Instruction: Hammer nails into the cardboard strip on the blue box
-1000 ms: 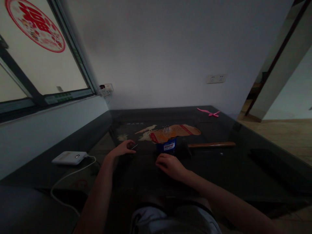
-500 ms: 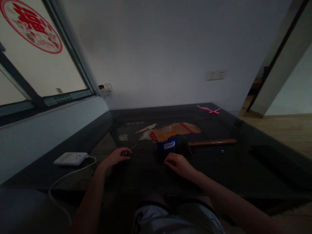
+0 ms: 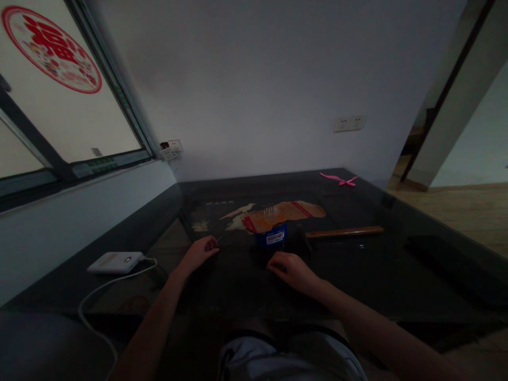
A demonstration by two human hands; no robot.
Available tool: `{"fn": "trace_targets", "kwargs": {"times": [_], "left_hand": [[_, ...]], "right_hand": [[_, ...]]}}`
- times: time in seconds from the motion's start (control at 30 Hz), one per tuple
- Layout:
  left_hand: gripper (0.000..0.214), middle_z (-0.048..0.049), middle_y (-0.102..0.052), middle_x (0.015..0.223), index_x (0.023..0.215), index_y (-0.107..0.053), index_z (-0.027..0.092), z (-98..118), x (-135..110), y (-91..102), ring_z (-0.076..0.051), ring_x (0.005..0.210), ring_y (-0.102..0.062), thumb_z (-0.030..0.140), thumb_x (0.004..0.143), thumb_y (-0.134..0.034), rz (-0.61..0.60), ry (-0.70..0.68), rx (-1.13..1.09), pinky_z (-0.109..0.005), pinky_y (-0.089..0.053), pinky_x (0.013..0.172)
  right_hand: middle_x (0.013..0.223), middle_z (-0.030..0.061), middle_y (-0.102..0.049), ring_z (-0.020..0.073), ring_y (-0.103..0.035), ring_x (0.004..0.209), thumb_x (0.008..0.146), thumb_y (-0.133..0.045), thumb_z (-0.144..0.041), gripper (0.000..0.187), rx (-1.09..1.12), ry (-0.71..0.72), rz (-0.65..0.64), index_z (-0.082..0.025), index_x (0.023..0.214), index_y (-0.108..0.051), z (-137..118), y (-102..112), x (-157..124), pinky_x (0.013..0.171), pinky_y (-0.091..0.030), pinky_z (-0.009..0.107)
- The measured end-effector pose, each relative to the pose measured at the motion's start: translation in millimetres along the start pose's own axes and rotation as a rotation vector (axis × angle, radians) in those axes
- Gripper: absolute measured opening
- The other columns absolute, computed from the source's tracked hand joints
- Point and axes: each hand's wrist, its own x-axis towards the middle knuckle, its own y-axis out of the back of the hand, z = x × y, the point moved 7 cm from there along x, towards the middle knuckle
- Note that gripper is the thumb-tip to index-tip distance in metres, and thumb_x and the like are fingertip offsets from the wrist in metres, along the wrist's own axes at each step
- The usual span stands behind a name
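Pin (image 3: 220, 239) juts past the curled fingertips of the left hand (image 3: 202, 252), inside the table's left edge (image 3: 123, 224); I cannot tell if gripped. Picking it up seems the step, calling next for firm pinching. Right hand (image 3: 291, 269), loosely curled, contents hidden, fronts the blue tub (image 3: 273, 236).

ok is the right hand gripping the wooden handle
No, the wooden handle is farther back, with a visible gap between it and the right hand.

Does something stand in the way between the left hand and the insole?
Nothing visible stands between the left hand and the insole, though the tabletop there is dark. The blue container sits under the insole; the hammer lies farther right.
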Motion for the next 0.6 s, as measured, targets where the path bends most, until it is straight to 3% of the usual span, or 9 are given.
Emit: {"fn": "trace_targets", "kwargs": {"times": [0.17,0.27,0.4,0.5,0.6], "left_hand": [[0.023,-0.002,-0.06,0.077,0.09,-0.058,0.017,-3,0,-0.4,-0.016,0.07,-0.055,0.035,0.075,-0.059,0.053,-0.031,0.046,-0.026,-0.042,0.064],[0.02,-0.0034,-0.061,0.08,0.089,-0.059,0.017,9,-1,8.8,-0.016,0.071,-0.055,0.032,0.076,-0.058,0.144,-0.075,0.06,-0.027,-0.043,0.066],[0.016,-0.0042,-0.062,0.084,0.09,-0.059,0.017,52,2,29.4,-0.016,0.075,-0.058,0.028,0.08,-0.052,0.344,-0.156,-0.076,-0.027,-0.046,0.07],[0.017,-0.0047,-0.064,0.088,0.091,-0.061,0.017,97,20,36.8,-0.015,0.077,-0.059,0.028,0.083,-0.05,0.453,-0.224,-0.21,-0.027,-0.048,0.073],[0.021,-0.006,-0.065,0.091,0.097,-0.063,0.016,139,54,25.7,-0.015,0.077,-0.06,0.024,0.079,-0.056,0.394,-0.244,-0.27,-0.026,-0.049,0.071]], "right_hand": [[0.088,0.0053,-0.067,0.0153,-0.061,0.081,0.086,-0.052,-0.019,0.016,0.016,0.037,0.04,-0.017,0.088,-0.068,-10,7,1,0.072,-0.046,0.025],[0.086,0.0054,-0.067,0.0152,-0.061,0.081,0.087,-0.051,-0.019,0.016,0.041,0.116,0.135,-0.017,0.088,-0.067,-27,25,7,0.074,-0.046,0.026],[0.083,0.0053,-0.068,0.0161,-0.062,0.078,0.086,-0.053,-0.023,0.015,0.084,0.161,0.404,-0.017,0.086,-0.067,-30,76,24,0.071,-0.047,0.027],[0.085,0.0063,-0.069,0.0164,-0.063,0.075,0.085,-0.052,-0.026,0.018,0.142,0.064,0.614,-0.015,0.087,-0.067,-3,113,48,0.066,-0.049,0.026],[0.088,0.006,-0.069,0.0153,-0.064,0.077,0.081,-0.053,-0.017,0.021,-0.006,-0.131,0.571,-0.014,0.096,-0.066,37,121,84,0.072,-0.049,0.026]]}}
